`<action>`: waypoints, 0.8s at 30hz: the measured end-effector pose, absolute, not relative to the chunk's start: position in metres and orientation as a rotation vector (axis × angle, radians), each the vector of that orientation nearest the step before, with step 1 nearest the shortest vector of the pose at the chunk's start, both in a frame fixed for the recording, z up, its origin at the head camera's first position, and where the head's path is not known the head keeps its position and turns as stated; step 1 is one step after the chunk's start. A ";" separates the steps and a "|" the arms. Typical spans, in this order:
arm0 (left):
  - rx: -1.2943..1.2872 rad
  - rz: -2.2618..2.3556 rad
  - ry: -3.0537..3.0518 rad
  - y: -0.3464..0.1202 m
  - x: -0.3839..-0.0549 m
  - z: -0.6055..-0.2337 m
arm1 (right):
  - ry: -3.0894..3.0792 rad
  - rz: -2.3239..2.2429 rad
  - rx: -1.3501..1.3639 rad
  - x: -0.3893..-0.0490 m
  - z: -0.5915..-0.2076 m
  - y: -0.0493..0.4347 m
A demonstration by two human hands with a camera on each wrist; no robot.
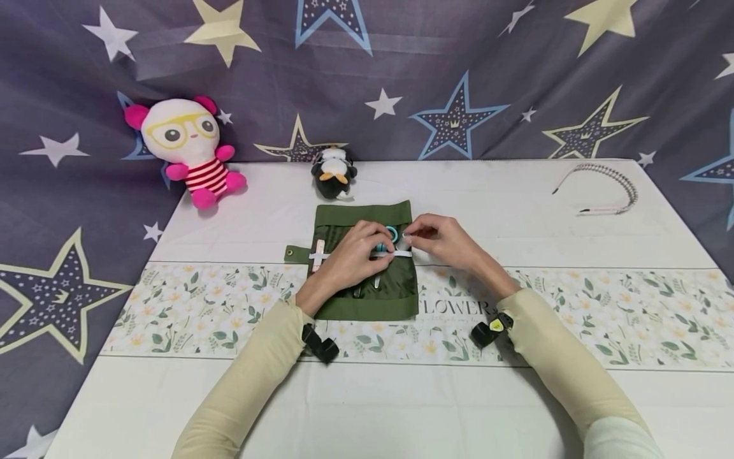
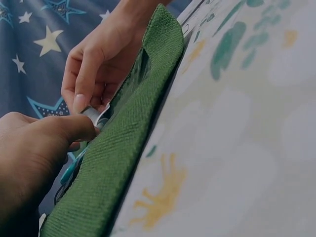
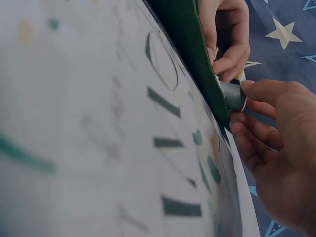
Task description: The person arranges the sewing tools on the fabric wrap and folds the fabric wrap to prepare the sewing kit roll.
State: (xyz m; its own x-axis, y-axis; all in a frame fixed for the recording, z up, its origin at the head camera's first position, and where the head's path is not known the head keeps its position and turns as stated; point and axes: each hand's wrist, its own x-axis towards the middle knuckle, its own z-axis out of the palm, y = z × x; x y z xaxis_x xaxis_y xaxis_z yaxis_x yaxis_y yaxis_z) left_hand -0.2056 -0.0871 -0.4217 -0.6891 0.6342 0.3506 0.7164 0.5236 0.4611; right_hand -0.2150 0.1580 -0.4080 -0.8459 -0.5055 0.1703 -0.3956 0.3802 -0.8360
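A green fabric sewing case (image 1: pixel 367 310) lies unfolded on the table. A white elastic band (image 1: pixel 404 254) crosses its inside. At the band's right part, my left hand (image 1: pixel 362 252) pinches it between thumb and fingers. My right hand (image 1: pixel 440 239) grips a small grey thread spool (image 3: pixel 233 96) with a white end, right at the case's right edge. Scissors with teal handles (image 1: pixel 392 233) sit under the band, partly covered by the left hand. A pale strip (image 1: pixel 318 255) is tucked under the band's left end. A snap tab (image 1: pixel 297 254) sticks out to the left.
Behind the case sits a penguin plush (image 1: pixel 334 173). A pink and white plush doll (image 1: pixel 195 150) leans at the back left. On the back right lies a headband (image 1: pixel 622 182). A floral runner (image 1: pixel 573 319) crosses the white table, with a star-patterned curtain behind.
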 end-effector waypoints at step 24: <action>-1.182 -0.821 -2.613 -0.085 -0.206 -0.422 | 2.517 -1.435 -0.850 -0.220 -0.408 0.152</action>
State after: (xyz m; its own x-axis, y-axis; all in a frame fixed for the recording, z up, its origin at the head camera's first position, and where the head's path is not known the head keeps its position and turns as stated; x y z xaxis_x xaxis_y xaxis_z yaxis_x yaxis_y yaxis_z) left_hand -0.2058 -0.0851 -0.4222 -0.6754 0.6466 0.3546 0.7333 0.5375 0.4164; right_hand -0.2201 0.1522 -0.4080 -0.8345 -0.5258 0.1648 -0.4097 0.3921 -0.8236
